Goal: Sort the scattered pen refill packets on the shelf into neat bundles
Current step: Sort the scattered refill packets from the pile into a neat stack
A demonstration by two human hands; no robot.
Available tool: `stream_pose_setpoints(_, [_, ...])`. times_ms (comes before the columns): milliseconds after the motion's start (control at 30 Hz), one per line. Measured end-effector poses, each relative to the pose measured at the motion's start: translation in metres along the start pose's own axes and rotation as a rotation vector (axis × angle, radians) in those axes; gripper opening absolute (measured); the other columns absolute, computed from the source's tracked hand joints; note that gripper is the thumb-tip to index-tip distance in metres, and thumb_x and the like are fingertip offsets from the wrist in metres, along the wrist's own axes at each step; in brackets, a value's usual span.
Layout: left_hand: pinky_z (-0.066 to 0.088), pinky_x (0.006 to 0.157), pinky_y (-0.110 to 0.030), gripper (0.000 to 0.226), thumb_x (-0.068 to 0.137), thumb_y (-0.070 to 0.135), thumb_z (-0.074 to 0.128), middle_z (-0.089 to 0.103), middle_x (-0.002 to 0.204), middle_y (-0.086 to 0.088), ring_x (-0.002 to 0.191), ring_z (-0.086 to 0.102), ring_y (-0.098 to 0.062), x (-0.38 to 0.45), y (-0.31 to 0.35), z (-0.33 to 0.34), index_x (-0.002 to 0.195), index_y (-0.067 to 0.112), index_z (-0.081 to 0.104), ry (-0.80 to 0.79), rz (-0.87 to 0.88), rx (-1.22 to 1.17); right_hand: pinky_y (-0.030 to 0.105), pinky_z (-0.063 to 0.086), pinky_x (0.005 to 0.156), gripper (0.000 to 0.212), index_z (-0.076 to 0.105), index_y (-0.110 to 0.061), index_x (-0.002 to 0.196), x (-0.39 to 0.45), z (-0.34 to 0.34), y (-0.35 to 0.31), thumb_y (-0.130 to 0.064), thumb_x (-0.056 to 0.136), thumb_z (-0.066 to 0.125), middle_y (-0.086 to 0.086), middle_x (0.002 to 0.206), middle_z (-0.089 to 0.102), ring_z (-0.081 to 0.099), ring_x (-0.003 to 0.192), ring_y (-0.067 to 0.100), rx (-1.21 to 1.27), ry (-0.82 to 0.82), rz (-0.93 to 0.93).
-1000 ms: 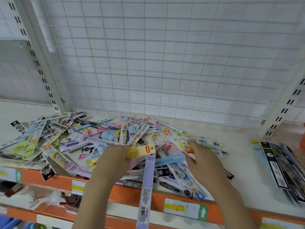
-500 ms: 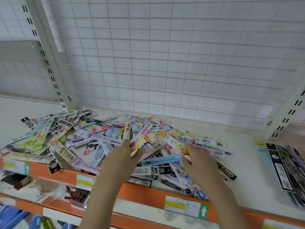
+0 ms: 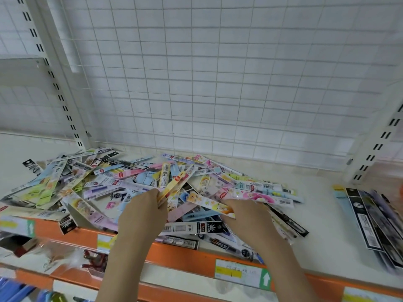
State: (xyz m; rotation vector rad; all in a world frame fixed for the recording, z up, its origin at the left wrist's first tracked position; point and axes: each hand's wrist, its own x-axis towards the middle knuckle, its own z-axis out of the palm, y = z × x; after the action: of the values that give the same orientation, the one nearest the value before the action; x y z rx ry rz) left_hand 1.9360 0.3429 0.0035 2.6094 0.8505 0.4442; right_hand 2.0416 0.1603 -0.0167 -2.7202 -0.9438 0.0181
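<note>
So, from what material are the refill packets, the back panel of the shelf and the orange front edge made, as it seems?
Refill packets: probably thin glossy plastic film over printed inserts; they shine and bend.
Back panel: looks like white-coated metal wire, thin crossing rods forming a grid.
Orange front edge: smooth and matte, painted metal or plastic; I cannot tell which.
Left hand and right hand each grip packets.

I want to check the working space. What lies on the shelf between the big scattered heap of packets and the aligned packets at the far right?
In the head view, only bare white shelf separates the scattered heap from the aligned packets.
</note>
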Motion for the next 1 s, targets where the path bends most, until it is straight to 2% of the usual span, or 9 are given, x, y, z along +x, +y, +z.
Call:
stream_pose_setpoints(233, [0.029,0.048,-0.026,0.037,0.095,0.026,0.044,0.043,0.057,0.0,0.053,0.042,-0.019,0.002,0.001,0.007,0.06,0.02,0.035,-0.023,0.014,-0.015,0.027,0.042,0.061,0.028,0.055,-0.03,0.119,-0.007,-0.022,0.01,-0.028,0.092,0.049,-0.008,0.091,0.063,0.059,0.086,0.016,0.038,0.167,0.076])
stream_pose_setpoints(300, [0.029,0.047,-0.026,0.034,0.095,0.027,0.043,0.044,0.057,0.001,0.054,0.043,-0.017,0.004,0.005,0.009,0.062,0.019,0.038,-0.029,0.032,-0.005,0.024,0.039,0.061,0.032,0.054,-0.031,0.123,-0.011,-0.03,0.018,-0.022,0.092,0.047,-0.009,0.101,0.064,0.059,0.093,0.014,0.085,0.215,0.121])
stream_pose_setpoints(433, [0.033,0.053,-0.026,0.031,0.094,0.029,0.046,0.044,0.061,0.001,0.06,0.046,-0.021,0.008,0.017,0.015,0.065,0.017,0.041,-0.059,0.052,-0.027,0.027,0.043,0.071,0.039,0.048,-0.031,0.132,-0.021,-0.04,0.035,-0.023,0.094,0.045,-0.008,0.12,0.062,0.058,0.105,0.015,0.14,0.277,0.189])
stream_pose_setpoints(533, [0.036,0.059,-0.028,0.038,0.092,0.028,0.049,0.037,0.066,0.002,0.066,0.045,-0.022,0.011,0.027,0.022,0.059,0.02,0.032,-0.085,0.087,-0.021,0.032,0.046,0.075,0.032,0.052,-0.028,0.125,-0.027,-0.04,0.045,-0.031,0.094,0.048,-0.005,0.117,0.064,0.059,0.104,0.019,0.182,0.321,0.218])
stream_pose_setpoints(600, [0.039,0.062,-0.029,0.037,0.09,0.03,0.054,0.038,0.074,0.0,0.068,0.047,-0.022,0.014,0.034,0.025,0.06,0.02,0.034,-0.112,0.097,-0.021,0.032,0.045,0.072,0.029,0.053,-0.028,0.119,-0.031,-0.038,0.049,-0.036,0.092,0.051,-0.005,0.113,0.065,0.06,0.101,0.021,0.189,0.344,0.235])
stream_pose_setpoints(700, [0.044,0.065,-0.03,0.036,0.085,0.033,0.06,0.041,0.08,-0.001,0.073,0.05,-0.022,0.016,0.044,0.026,0.061,0.021,0.036,-0.191,0.092,0.007,0.028,0.04,0.065,0.026,0.054,-0.026,0.112,-0.035,-0.037,0.053,-0.041,0.091,0.053,-0.005,0.107,0.065,0.061,0.096,0.021,0.184,0.36,0.255])
stream_pose_setpoints(800, [0.045,0.068,-0.029,0.031,0.086,0.034,0.059,0.049,0.078,-0.001,0.076,0.051,-0.021,0.018,0.047,0.028,0.065,0.021,0.04,-0.252,0.074,0.054,0.031,0.046,0.07,0.025,0.051,-0.025,0.115,-0.037,-0.039,0.054,-0.034,0.092,0.054,-0.004,0.11,0.064,0.061,0.097,0.02,0.185,0.339,0.261])
stream_pose_setpoints(900, [0.043,0.065,-0.028,0.026,0.089,0.031,0.055,0.052,0.078,-0.001,0.076,0.052,-0.021,0.021,0.046,0.031,0.069,0.019,0.044,-0.273,0.103,0.114,0.034,0.049,0.074,0.037,0.04,-0.026,0.126,-0.038,-0.039,0.054,-0.031,0.092,0.055,0.002,0.111,0.065,0.062,0.098,0.024,0.228,0.301,0.276])
stream_pose_setpoints(1000, [0.04,0.061,-0.027,0.031,0.091,0.019,0.047,0.048,0.069,0.0,0.072,0.051,-0.022,0.022,0.049,0.031,0.062,0.018,0.039,-0.249,0.122,0.122,0.038,0.052,0.075,0.053,0.029,-0.027,0.136,-0.038,-0.037,0.05,-0.034,0.091,0.056,0.004,0.105,0.065,0.064,0.094,0.025,0.299,0.281,0.292])
